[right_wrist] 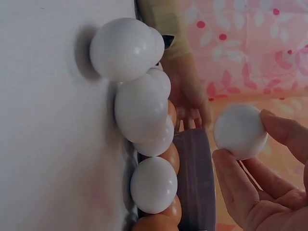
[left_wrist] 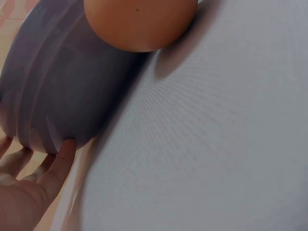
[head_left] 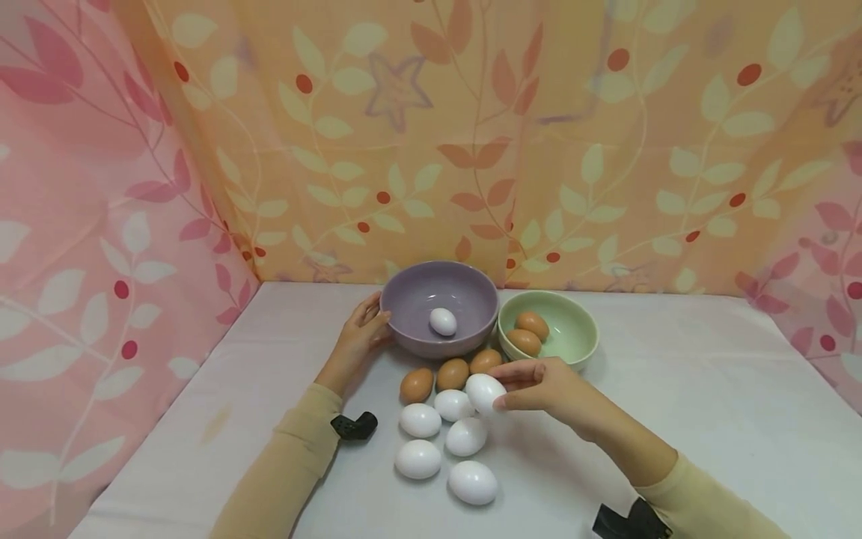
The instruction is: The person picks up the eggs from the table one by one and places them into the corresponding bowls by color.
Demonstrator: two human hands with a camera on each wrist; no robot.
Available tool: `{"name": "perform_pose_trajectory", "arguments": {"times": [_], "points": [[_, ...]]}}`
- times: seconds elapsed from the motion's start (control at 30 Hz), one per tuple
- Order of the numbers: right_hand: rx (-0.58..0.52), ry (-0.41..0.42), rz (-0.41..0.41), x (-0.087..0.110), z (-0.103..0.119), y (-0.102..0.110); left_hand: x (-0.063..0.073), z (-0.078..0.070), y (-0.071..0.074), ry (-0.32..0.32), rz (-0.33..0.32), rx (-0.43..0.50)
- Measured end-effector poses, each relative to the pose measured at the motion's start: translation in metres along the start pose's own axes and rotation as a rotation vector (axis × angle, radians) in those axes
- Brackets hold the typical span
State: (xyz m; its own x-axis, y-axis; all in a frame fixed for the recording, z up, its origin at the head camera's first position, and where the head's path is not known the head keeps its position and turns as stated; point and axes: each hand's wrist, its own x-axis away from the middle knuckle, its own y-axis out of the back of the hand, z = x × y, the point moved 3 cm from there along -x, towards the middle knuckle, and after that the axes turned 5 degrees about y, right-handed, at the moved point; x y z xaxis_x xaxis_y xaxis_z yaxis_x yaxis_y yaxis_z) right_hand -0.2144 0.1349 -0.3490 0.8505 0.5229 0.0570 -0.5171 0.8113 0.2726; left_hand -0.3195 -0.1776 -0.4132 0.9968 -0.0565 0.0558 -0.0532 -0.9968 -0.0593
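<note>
The left arm [head_left: 283, 453] reaches forward from the lower left, the left hand [head_left: 358, 335] extended with its fingers [left_wrist: 18, 161] loosely bent and slightly apart. The right arm [head_left: 633, 443] slants in from the lower right; the right hand [head_left: 547, 385] pinches, thumb [head_left: 524, 398] opposite the fingertips [head_left: 508, 370].

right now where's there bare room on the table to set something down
Free: the white table left of the left sleeve, and right of the green bowl and right hand. Crowded: the middle, where brown eggs and white eggs sit close before the purple bowl.
</note>
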Motion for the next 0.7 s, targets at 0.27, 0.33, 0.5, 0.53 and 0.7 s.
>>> {"name": "perform_pose_trajectory", "arguments": {"times": [0.27, 0.33, 0.5, 0.53, 0.7], "points": [[0.012, -0.036, -0.043, -0.023, 0.010, 0.002, 0.000, -0.001, 0.000, -0.007, 0.008, 0.009], [0.020, -0.030, -0.037, -0.030, 0.010, 0.003, 0.000, -0.002, 0.000, -0.014, 0.009, 0.012], [-0.005, -0.006, -0.049, -0.045, 0.015, 0.006, 0.001, -0.003, -0.001, -0.019, 0.003, 0.015], [-0.013, -0.013, -0.067, -0.048, 0.016, 0.007, 0.002, -0.003, -0.001, -0.019, 0.003, 0.014], [-0.024, -0.056, -0.154, -0.059, 0.021, 0.012, 0.001, -0.001, -0.001, -0.013, 0.000, 0.008]]}}
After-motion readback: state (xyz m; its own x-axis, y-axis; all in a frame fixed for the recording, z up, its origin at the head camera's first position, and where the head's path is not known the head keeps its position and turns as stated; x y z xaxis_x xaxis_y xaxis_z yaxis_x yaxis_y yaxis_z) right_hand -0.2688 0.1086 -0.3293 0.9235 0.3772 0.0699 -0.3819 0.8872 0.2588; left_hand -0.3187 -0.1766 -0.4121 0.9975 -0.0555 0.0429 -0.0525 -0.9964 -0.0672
